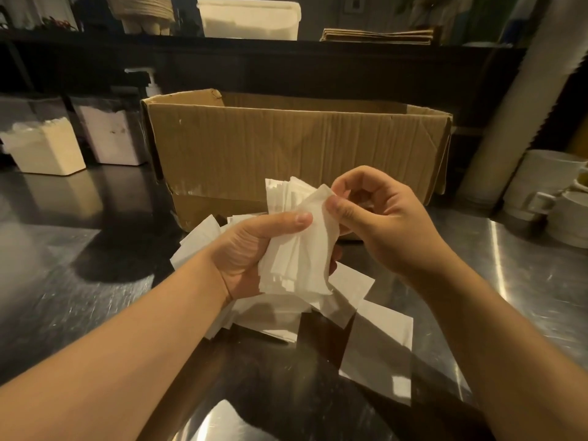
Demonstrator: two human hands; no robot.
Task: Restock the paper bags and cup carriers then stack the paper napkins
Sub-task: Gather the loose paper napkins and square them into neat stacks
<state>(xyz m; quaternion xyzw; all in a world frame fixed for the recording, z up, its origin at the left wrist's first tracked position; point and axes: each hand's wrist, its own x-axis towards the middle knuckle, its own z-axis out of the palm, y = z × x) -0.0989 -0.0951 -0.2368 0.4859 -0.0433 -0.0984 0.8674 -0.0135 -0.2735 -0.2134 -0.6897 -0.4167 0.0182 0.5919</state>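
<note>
My left hand [254,253] grips an uneven bundle of white paper napkins [296,259], thumb pressed across its front. My right hand [378,218] pinches the top corner of the outermost napkin between thumb and forefinger. Below both hands, more loose napkins [366,316] lie scattered flat on the steel counter [95,281]. Behind the hands stands an open brown cardboard box [286,144]; its inside is hidden. A pile of flat brown paper bags [378,36] rests on the dark shelf at the back.
Two containers of white paper goods [44,148] stand at the left. A pump bottle [149,84] is behind the box. White mugs [553,198] and a tall cup stack [521,100] crowd the right. A white tub [251,17] sits on the shelf.
</note>
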